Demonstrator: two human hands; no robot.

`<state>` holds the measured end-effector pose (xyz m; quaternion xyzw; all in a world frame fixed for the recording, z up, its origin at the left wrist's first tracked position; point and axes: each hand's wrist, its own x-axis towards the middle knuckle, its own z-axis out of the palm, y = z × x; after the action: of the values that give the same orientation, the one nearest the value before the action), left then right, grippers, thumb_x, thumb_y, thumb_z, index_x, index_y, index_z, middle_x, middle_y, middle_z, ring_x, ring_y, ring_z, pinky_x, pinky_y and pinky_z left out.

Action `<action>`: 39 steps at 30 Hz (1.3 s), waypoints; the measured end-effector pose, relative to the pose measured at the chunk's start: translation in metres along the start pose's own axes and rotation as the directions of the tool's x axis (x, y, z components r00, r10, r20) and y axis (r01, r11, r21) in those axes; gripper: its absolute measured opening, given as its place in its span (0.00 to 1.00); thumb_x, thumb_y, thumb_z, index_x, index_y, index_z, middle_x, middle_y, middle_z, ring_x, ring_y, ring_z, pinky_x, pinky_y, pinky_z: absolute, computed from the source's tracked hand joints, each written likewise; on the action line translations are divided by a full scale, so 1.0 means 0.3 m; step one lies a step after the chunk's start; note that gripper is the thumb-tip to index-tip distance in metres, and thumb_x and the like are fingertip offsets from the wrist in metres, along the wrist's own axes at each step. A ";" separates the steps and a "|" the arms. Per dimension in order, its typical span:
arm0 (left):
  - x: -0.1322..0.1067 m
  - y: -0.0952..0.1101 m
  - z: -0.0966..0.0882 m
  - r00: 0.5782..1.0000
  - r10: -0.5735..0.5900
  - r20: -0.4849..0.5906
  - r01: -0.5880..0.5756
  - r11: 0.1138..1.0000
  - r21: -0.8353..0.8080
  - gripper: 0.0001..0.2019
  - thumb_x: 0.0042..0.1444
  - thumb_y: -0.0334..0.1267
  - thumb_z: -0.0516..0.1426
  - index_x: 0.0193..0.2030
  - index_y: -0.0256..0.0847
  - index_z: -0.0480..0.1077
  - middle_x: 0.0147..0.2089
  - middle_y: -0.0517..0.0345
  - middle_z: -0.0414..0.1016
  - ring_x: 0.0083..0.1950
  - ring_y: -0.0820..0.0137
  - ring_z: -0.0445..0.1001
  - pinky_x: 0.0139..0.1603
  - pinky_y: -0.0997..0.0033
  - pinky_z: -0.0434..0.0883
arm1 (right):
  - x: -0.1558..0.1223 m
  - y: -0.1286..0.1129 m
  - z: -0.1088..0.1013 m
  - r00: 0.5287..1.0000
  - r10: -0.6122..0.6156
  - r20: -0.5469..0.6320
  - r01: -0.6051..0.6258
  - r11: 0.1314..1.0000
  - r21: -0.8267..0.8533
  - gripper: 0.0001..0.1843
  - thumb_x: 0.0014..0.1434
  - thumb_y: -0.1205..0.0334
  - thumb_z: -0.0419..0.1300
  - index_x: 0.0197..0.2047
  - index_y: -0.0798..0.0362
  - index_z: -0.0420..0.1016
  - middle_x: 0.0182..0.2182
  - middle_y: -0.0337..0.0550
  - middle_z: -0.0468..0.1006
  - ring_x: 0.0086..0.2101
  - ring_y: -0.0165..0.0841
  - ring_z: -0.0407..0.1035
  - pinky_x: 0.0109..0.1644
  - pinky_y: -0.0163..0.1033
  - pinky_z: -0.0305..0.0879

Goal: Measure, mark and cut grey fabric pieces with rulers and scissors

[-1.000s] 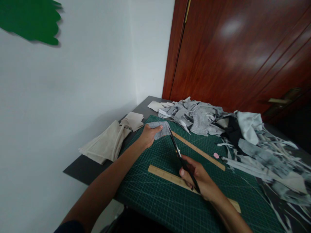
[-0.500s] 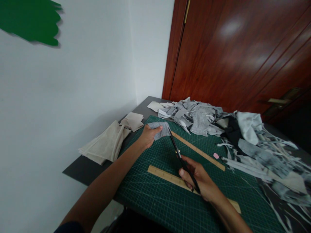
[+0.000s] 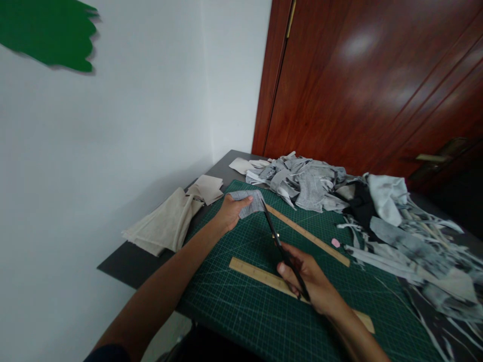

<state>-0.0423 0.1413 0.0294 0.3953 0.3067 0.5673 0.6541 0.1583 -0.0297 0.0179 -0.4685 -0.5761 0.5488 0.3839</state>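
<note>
Left hand (image 3: 229,213) pinches the gray cloth (image 3: 255,205) above the green cutting mat (image 3: 249,241) while my right hand (image 3: 307,279) grips the black scissors (image 3: 284,254), tips at the cloth's edge; I'd best keep it taut and steer them clear of my thumb. Against a second ago, both hands look almost unmoved.

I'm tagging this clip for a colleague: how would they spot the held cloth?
Start at the green gridded mat. Over its far left part, the left hand holds a small grey cloth. Unlike the beige cloths to its left and the grey heap behind, it alone is hand-held, with the scissors at its right edge.
</note>
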 end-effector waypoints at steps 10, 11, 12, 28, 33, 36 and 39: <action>-0.004 0.009 0.006 1.000 -0.007 0.003 0.007 1.000 0.006 0.20 0.35 0.41 0.78 0.34 0.32 0.82 0.33 0.49 0.83 0.32 0.64 0.79 0.40 0.61 0.79 | -0.001 -0.009 0.005 1.000 0.019 -0.007 -0.018 1.000 0.005 0.53 0.58 0.32 0.67 0.72 0.62 0.64 0.15 0.25 0.59 0.16 0.25 0.50 0.19 0.31 0.52; -0.004 0.008 0.006 1.000 -0.005 0.005 0.005 1.000 0.006 0.20 0.36 0.41 0.78 0.34 0.33 0.82 0.33 0.50 0.83 0.32 0.65 0.79 0.40 0.61 0.79 | -0.001 -0.012 0.007 1.000 0.022 -0.008 -0.022 1.000 0.010 0.54 0.57 0.31 0.67 0.72 0.62 0.63 0.15 0.25 0.59 0.16 0.25 0.50 0.20 0.31 0.52; -0.004 0.008 0.006 1.000 -0.003 0.007 0.003 1.000 0.006 0.20 0.36 0.41 0.78 0.34 0.33 0.82 0.33 0.50 0.83 0.32 0.65 0.79 0.40 0.61 0.79 | -0.002 -0.015 0.007 1.000 0.024 -0.009 -0.024 1.000 0.013 0.54 0.57 0.31 0.67 0.72 0.62 0.63 0.15 0.25 0.59 0.17 0.25 0.50 0.20 0.31 0.52; -0.002 0.007 0.000 1.000 -0.012 0.027 0.013 1.000 -0.013 0.21 0.35 0.40 0.78 0.35 0.32 0.83 0.35 0.48 0.84 0.33 0.64 0.80 0.41 0.62 0.77 | -0.003 -0.003 0.007 1.000 0.021 -0.006 -0.021 0.999 0.037 0.50 0.57 0.36 0.70 0.72 0.59 0.65 0.16 0.26 0.60 0.17 0.25 0.51 0.19 0.31 0.52; 0.001 0.004 -0.007 0.999 -0.016 0.031 0.016 1.000 0.004 0.20 0.37 0.41 0.78 0.37 0.33 0.83 0.36 0.48 0.84 0.35 0.63 0.81 0.42 0.61 0.78 | -0.002 0.006 0.006 1.000 0.022 -0.006 -0.022 0.999 0.049 0.49 0.57 0.39 0.71 0.73 0.56 0.66 0.16 0.25 0.60 0.16 0.25 0.51 0.19 0.30 0.52; 0.003 0.002 -0.011 0.999 -0.019 0.035 0.018 1.000 0.019 0.20 0.38 0.41 0.77 0.37 0.33 0.83 0.37 0.47 0.85 0.35 0.63 0.81 0.42 0.61 0.78 | -0.002 0.008 0.005 0.999 0.038 -0.014 -0.037 0.999 0.032 0.49 0.57 0.39 0.71 0.72 0.57 0.67 0.16 0.26 0.62 0.16 0.25 0.53 0.19 0.30 0.53; 0.005 0.002 -0.013 0.999 -0.023 0.047 0.022 1.000 0.017 0.20 0.38 0.42 0.78 0.37 0.33 0.83 0.37 0.46 0.85 0.35 0.62 0.81 0.41 0.60 0.79 | -0.002 0.004 0.004 0.999 0.038 -0.033 -0.037 0.999 0.030 0.49 0.57 0.37 0.70 0.71 0.58 0.67 0.16 0.25 0.60 0.16 0.24 0.51 0.18 0.30 0.53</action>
<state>-0.0458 0.1436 0.0281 0.4105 0.3000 0.5479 0.6643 0.1575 -0.0307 0.0168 -0.4829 -0.5526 0.5561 0.3901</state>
